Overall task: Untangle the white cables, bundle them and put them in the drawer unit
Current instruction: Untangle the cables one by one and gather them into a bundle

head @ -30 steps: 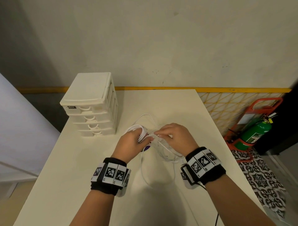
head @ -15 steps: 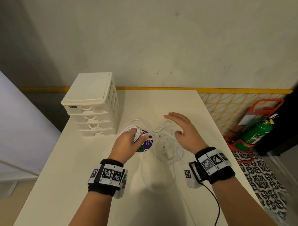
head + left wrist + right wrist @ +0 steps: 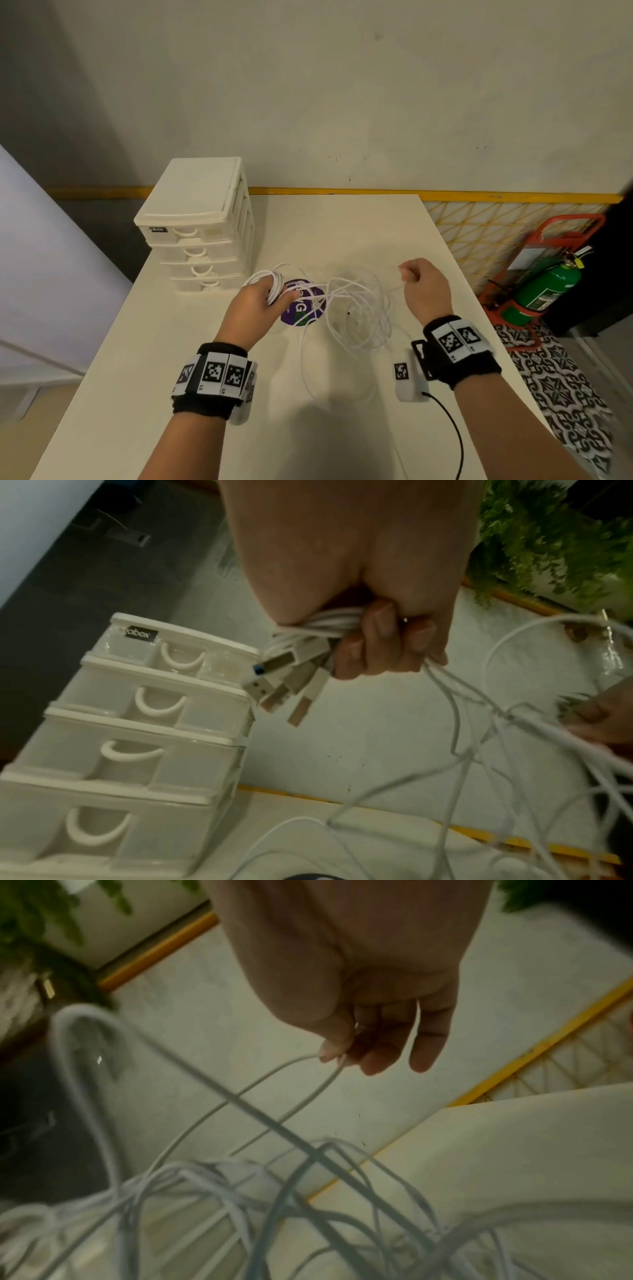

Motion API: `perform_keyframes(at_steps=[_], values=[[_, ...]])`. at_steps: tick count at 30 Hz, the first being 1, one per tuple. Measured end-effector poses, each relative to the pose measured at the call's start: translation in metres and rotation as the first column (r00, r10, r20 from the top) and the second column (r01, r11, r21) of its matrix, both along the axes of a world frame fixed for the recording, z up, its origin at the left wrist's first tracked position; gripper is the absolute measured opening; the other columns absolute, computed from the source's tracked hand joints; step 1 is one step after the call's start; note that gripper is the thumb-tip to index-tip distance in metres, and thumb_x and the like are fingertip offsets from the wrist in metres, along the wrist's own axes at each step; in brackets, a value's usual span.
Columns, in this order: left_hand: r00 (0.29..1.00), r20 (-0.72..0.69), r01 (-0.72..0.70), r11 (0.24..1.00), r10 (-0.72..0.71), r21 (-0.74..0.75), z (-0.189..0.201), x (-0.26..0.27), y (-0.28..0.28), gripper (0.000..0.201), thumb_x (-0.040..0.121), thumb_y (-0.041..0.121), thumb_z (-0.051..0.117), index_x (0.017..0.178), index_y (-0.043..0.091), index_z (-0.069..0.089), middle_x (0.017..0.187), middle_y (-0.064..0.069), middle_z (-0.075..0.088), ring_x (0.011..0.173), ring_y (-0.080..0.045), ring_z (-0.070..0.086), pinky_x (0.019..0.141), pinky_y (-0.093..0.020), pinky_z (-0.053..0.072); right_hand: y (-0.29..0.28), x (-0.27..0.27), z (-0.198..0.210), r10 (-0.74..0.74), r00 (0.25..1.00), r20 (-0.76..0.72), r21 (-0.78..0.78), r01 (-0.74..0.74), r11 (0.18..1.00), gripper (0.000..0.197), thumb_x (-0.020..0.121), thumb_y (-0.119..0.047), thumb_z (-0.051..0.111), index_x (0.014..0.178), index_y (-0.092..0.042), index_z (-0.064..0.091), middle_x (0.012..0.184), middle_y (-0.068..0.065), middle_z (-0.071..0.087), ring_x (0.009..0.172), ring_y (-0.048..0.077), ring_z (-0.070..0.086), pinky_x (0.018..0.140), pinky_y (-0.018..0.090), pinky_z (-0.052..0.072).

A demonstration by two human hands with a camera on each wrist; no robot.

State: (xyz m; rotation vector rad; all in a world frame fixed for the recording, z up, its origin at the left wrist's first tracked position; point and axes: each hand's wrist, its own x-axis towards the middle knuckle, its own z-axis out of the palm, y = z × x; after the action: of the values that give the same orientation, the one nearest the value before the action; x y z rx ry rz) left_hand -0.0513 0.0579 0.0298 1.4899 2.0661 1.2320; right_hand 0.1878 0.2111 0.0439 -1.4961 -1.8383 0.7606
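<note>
A loose tangle of white cables lies on the white table between my hands. My left hand grips a gathered bunch of cable loops; in the left wrist view several USB plugs stick out below its curled fingers. My right hand is lifted at the right and pinches one thin cable strand between thumb and fingers, the strand running back into the tangle. The white drawer unit stands at the table's left, all drawers shut.
A round purple sticker lies on the table under the cables. A green fire extinguisher in a red stand sits on the floor to the right. The wall runs behind the table's far edge. A black lead hangs from my right wrist.
My right hand moved off the tangle to the right, closed on one strand and drew it out sideways. The tangle has spread wider. My left hand stayed in place with its bunch.
</note>
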Motion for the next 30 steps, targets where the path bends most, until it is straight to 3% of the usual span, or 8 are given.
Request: perform_keyframes(at_steps=[4, 8, 12, 14, 19, 24, 26, 30], values=[[0.997, -0.078, 0.008, 1.000, -0.009, -0.010, 0.004, 0.013, 0.006, 0.046, 0.084, 0.028, 0.070, 0.057, 0.025, 0.034, 0.054, 0.006, 0.039, 0.054, -0.009, 0.039, 0.054, -0.029, 0.030, -0.006, -0.005, -0.006, 0.029, 0.994, 0.107, 0.106, -0.040, 0.994, 0.028, 0.092, -0.002, 0.041, 0.111, -0.011, 0.059, 0.113, 0.011, 0.059, 0.106, 0.028, 0.055, 0.084, 0.028, 0.039], [0.996, -0.084, 0.033, 0.999, -0.033, -0.010, 0.006, 0.020, 0.008, 0.047, 0.084, 0.030, 0.070, 0.057, 0.022, 0.032, 0.054, 0.004, 0.039, 0.053, -0.013, 0.038, 0.054, -0.032, 0.030, -0.016, -0.014, 0.017, 0.370, 0.923, 0.107, 0.401, -0.381, 0.833, 0.033, 0.090, 0.001, 0.049, 0.111, -0.017, 0.066, 0.117, 0.000, 0.062, 0.113, 0.011, 0.048, 0.101, 0.024, 0.033], [0.999, -0.042, 0.034, 0.998, -0.032, 0.048, 0.008, 0.024, 0.010, 0.041, 0.084, 0.027, 0.070, 0.058, 0.015, 0.040, 0.056, 0.001, 0.044, 0.056, -0.016, 0.041, 0.054, -0.029, 0.031, -0.024, -0.026, 0.015, 0.652, 0.664, 0.366, -0.042, -0.688, 0.724, 0.026, 0.091, -0.018, 0.056, 0.115, -0.022, 0.066, 0.115, -0.002, 0.067, 0.103, 0.010, 0.057, 0.090, 0.019, 0.036], [0.999, -0.027, 0.029, 0.998, -0.028, 0.050, 0.009, 0.021, 0.009, 0.039, 0.084, 0.029, 0.069, 0.060, 0.011, 0.045, 0.059, -0.003, 0.048, 0.059, -0.017, 0.046, 0.056, -0.028, 0.035, -0.025, -0.027, 0.008, 0.625, 0.695, 0.356, -0.081, -0.643, 0.762, 0.021, 0.089, -0.023, 0.060, 0.107, -0.023, 0.070, 0.106, -0.001, 0.070, 0.089, 0.008, 0.060, 0.080, 0.019, 0.040], [0.998, -0.050, -0.021, 0.999, 0.023, 0.029, 0.007, 0.001, -0.001, 0.046, 0.083, 0.031, 0.070, 0.057, 0.015, 0.037, 0.057, 0.000, 0.040, 0.058, -0.020, 0.041, 0.058, -0.035, 0.034, -0.011, -0.014, 0.006, 0.246, 0.963, 0.106, 0.258, -0.266, 0.929, 0.011, 0.086, -0.016, 0.063, 0.089, -0.013, 0.073, 0.088, 0.005, 0.070, 0.081, 0.022, 0.063, 0.078, 0.033, 0.050], [0.997, -0.011, -0.069, 0.997, 0.070, 0.036, 0.008, -0.016, -0.011, 0.051, 0.079, 0.031, 0.075, 0.054, 0.024, 0.032, 0.053, 0.006, 0.035, 0.053, -0.010, 0.037, 0.056, -0.031, 0.032, 0.010, 0.017, 0.009, -0.097, 0.977, -0.188, 0.117, 0.120, 0.986, 0.015, 0.090, -0.011, 0.053, 0.083, -0.017, 0.065, 0.073, -0.002, 0.064, 0.074, 0.023, 0.065, 0.076, 0.036, 0.050], [0.997, -0.010, -0.070, 0.997, 0.070, 0.030, 0.010, -0.015, -0.010, 0.050, 0.079, 0.031, 0.075, 0.055, 0.023, 0.032, 0.053, 0.006, 0.036, 0.053, -0.011, 0.037, 0.057, -0.032, 0.034, 0.010, 0.019, 0.004, -0.140, 0.974, -0.178, 0.072, 0.155, 0.985, 0.015, 0.091, -0.012, 0.051, 0.086, -0.013, 0.066, 0.073, -0.003, 0.064, 0.076, 0.023, 0.065, 0.076, 0.034, 0.049], [0.997, 0.045, -0.058, 0.997, 0.055, 0.051, 0.009, -0.009, -0.005, 0.045, 0.080, 0.028, 0.074, 0.056, 0.019, 0.037, 0.051, 0.006, 0.039, 0.053, -0.011, 0.039, 0.057, -0.031, 0.035, 0.007, 0.014, -0.008, -0.090, 0.990, 0.105, 0.024, 0.088, 0.996, 0.024, 0.092, -0.007, 0.048, 0.107, -0.010, 0.066, 0.114, 0.009, 0.063, 0.108, 0.027, 0.056, 0.087, 0.028, 0.038]])
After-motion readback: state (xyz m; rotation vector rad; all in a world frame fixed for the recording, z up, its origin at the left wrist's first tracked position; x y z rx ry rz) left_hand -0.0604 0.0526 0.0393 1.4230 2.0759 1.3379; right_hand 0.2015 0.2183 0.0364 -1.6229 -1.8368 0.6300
